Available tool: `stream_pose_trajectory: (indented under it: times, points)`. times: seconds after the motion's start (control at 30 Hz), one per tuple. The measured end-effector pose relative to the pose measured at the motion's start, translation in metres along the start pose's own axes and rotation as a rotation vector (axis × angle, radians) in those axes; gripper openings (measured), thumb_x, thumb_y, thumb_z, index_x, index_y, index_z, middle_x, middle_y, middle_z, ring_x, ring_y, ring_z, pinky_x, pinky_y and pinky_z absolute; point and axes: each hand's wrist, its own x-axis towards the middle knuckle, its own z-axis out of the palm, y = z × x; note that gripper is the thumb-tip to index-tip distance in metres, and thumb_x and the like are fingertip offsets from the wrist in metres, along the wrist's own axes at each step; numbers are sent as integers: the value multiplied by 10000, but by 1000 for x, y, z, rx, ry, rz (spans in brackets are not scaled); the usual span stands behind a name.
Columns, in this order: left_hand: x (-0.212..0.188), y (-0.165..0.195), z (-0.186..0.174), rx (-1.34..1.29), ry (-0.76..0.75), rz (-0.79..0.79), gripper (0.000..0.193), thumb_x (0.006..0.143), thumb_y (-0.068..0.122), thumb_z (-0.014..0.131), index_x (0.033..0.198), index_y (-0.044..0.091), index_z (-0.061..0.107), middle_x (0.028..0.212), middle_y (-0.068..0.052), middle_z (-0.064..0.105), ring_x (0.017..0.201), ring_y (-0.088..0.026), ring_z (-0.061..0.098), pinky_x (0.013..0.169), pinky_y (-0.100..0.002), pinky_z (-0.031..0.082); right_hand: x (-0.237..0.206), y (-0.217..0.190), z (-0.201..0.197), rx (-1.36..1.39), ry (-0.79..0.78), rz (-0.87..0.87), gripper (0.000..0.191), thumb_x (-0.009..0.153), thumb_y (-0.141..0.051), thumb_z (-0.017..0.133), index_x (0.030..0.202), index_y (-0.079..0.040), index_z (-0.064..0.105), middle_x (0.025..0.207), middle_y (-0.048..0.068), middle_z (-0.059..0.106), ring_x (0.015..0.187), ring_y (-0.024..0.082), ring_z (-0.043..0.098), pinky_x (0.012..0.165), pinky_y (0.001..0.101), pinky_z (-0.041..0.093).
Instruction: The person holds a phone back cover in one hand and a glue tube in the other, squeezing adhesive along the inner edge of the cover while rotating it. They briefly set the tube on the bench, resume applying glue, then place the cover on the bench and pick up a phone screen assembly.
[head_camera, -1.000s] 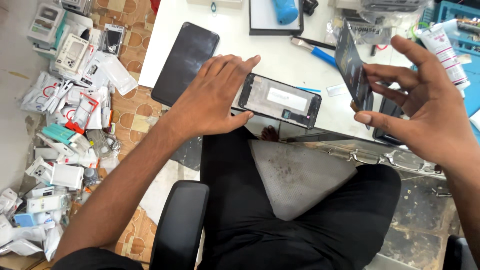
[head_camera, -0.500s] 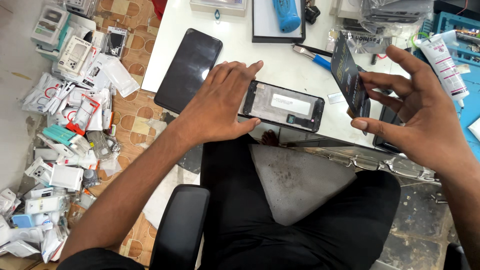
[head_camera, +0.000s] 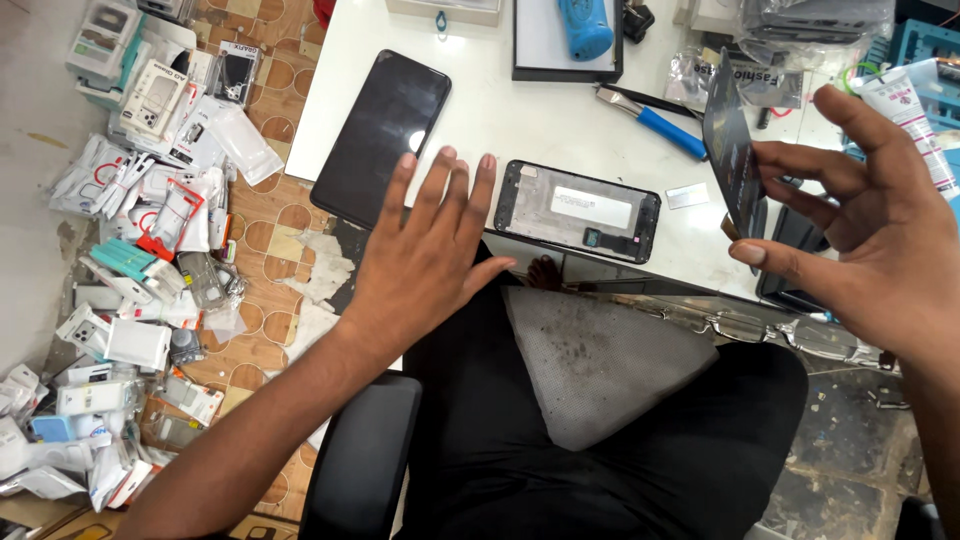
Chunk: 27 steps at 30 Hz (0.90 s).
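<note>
Left hand (head_camera: 425, 265) lifted off phone frame (head_camera: 577, 210), open; right hand (head_camera: 865, 215) pinches dark panel (head_camera: 730, 155); white pkgs (head_camera: 150, 100) on floor.

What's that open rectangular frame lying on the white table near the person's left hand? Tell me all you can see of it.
The phone frame is a flat black rectangle with rounded corners, its grey metal-looking inside facing up, bearing a pale label and small cutouts. It lies lengthwise near the white table edge. The left hand hovers open beside it, not touching it.
</note>
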Motion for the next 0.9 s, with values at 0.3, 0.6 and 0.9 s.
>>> stream_pose_trajectory:
  times: [0.3, 0.6, 0.9]
  points:
    - [-8, -2, 11, 321, 141, 64, 597, 1100, 433, 582, 1544, 44, 492, 1247, -66, 688, 1254, -197, 563, 1257, -447, 266, 1, 0, 1, -46, -13, -20, 991, 776, 84, 753, 1583, 19, 181, 1349, 287, 583, 1391, 343, 539, 1164, 502, 494]
    - [-12, -16, 5, 256, 186, 212, 510, 1012, 92, 674, 1514, 100, 585, 898, 43, 629, 1045, -131, 606, 1135, -398, 380, 2, 2, -3, -73, -8, -1, 997, 775, 80, 765, 1585, 24, 185, 1356, 307, 581, 1390, 358, 544, 1183, 506, 482]
    - [-17, -16, -27, -341, 262, 163, 267, 982, 141, 783, 1231, 82, 707, 927, -4, 667, 971, -200, 609, 979, -397, 503, 7, 14, -9, 68, -71, 34, 990, 764, 65, 730, 1590, -2, 187, 1371, 299, 575, 1396, 356, 546, 1189, 510, 481]
